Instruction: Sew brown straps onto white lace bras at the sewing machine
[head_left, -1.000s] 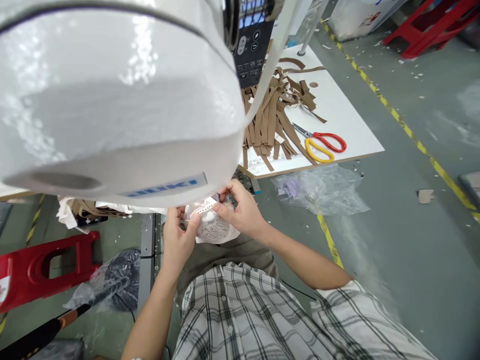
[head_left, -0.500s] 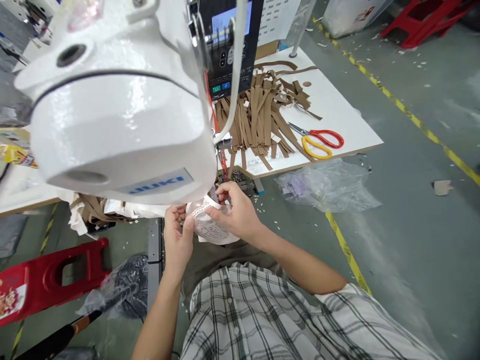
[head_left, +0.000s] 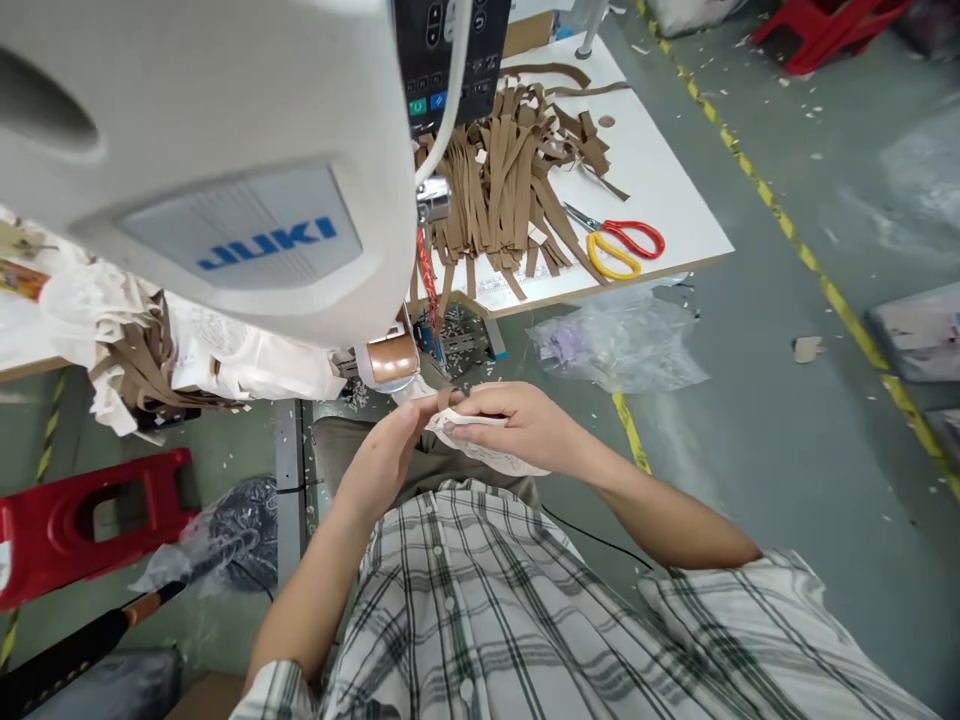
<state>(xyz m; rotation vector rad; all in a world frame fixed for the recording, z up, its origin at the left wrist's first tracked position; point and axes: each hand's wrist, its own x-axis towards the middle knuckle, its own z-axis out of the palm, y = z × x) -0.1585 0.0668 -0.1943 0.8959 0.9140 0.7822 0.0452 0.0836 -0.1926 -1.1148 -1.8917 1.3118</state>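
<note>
In front of my body, just below the sewing machine's needle area, both hands are at a white lace fabric piece [head_left: 499, 458]. My right hand [head_left: 525, 428] is closed around its folded white edge, thumb and fingers on either side. The fingertips of my left hand [head_left: 386, 455] meet those of the right at the piece's left end, pressed on it. A short brown strap [head_left: 448, 398] shows between the fingertips. Above the hands is the white sewing machine head [head_left: 277, 230], with a copper-coloured part [head_left: 394, 358] below it.
Brown straps [head_left: 499, 190] are heaped on the white table [head_left: 675, 220], beside red-and-yellow scissors [head_left: 619, 248]. More white lace pieces [head_left: 240, 350] lie at the left. Clear plastic [head_left: 630, 345] hangs below the table edge. A red stool [head_left: 67, 525] stands at the left.
Both hands have drawn the lace piece away from the machine, toward my body and to the right. The piece is now folded over, and the brown strap shows. The view has shifted closer.
</note>
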